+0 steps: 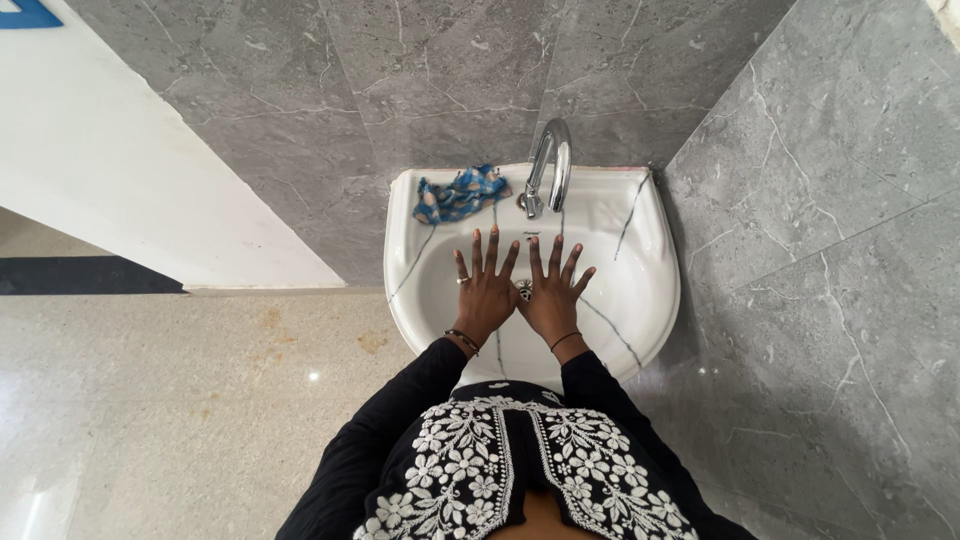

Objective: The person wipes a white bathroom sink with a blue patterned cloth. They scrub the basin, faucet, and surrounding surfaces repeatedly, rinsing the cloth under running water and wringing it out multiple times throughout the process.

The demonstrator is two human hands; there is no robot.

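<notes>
Over the white sink [640, 300], your left hand [487, 290] and right hand [553, 292] spread flat, fingers open, holding nothing, below the dry tap [553, 165]; a blue cloth [458, 195] lies on the rim.

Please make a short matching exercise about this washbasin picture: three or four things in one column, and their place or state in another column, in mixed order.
1. cloth
2. tap
3. left hand
4. right hand

A. fingers spread, ring on one finger
B. crumpled on the basin rim, left of the tap
C. curved, at the basin's back
D. fingers spread, no ring seen

Pairs: 1-B, 2-C, 3-A, 4-D
</notes>
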